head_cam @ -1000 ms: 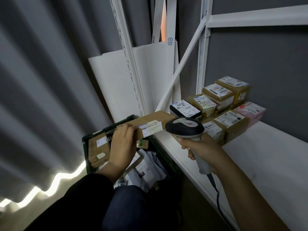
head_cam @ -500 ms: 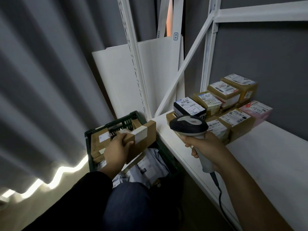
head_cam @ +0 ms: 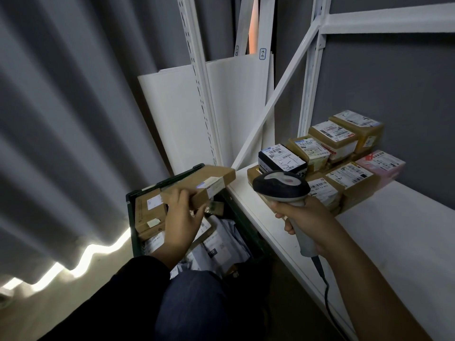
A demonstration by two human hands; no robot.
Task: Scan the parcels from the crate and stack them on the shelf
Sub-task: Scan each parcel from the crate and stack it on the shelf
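- Currently we see the left hand [head_cam: 183, 217] gripping a flat brown parcel [head_cam: 197, 179], with its fingers curled round the near end.
- We find that parcel held in the air at a tilt over the far part of the green crate [head_cam: 147, 187]. It touches neither the crate nor the shelf [head_cam: 406, 242].
- We note a white label [head_cam: 215, 184] on the parcel's long side edge, with a small bluish spot of light at the label's left end.
- We see the right hand [head_cam: 307, 222] closed tight round the pale handle of a scanner [head_cam: 280, 187].
- The scanner's dark head sits just right of the held parcel and apart from it, over the front edge of the shelf. Its cable [head_cam: 325, 291] hangs down from the grip.
- Behind the scanner we count a stack of parcels [head_cam: 334, 136] at the shelf's far left corner, in two layers.
- That stack is mostly brown boxes with white labels, plus a black box [head_cam: 282, 159] at the front and a pink parcel [head_cam: 380, 164] on the right.
- Inside the crate we make out a brown box [head_cam: 147, 212] against the left wall and grey mailer bags [head_cam: 221, 249] piled below the left hand.
- White panels [head_cam: 177, 119] lean upright behind the crate, beside the shelf's white frame.
- A grey curtain [head_cam: 61, 119] fills our left side, with a strip of light along its hem.
- A dark sleeve [head_cam: 128, 291] covers the left forearm, while the right forearm is bare.
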